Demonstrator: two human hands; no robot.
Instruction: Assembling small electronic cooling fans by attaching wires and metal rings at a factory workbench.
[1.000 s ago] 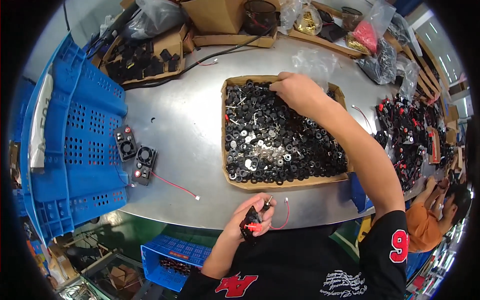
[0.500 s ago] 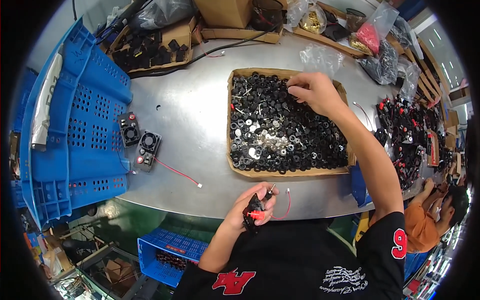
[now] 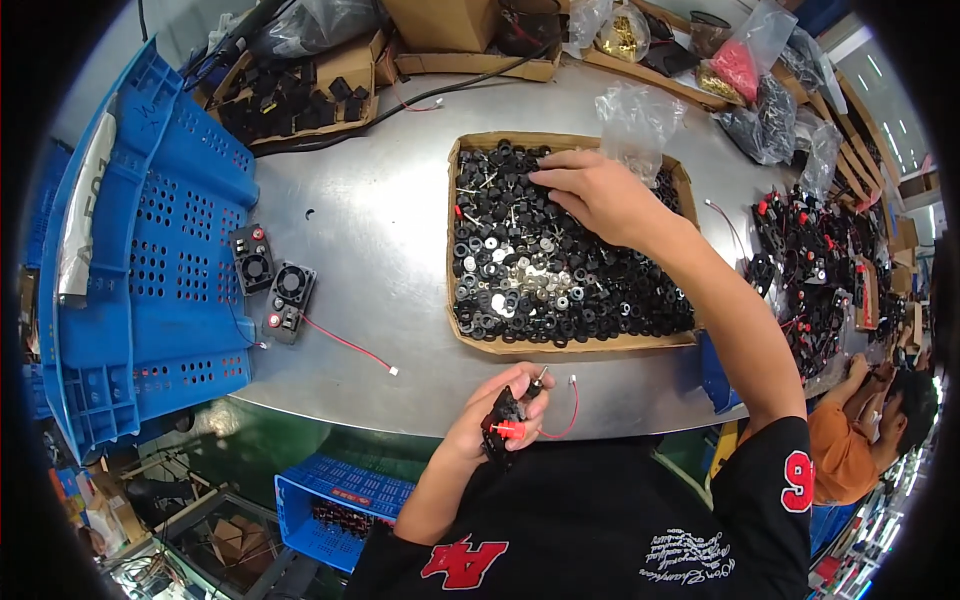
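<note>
Holding one device (image 3: 500,408) — two fans (image 3: 293,284) leftward

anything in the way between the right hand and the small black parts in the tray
Nothing visible: the right hand is over the cardboard tray, its fingertips at the small black parts. The clear plastic bag lies by the tray's far edge, beyond the hand, not between.
</note>
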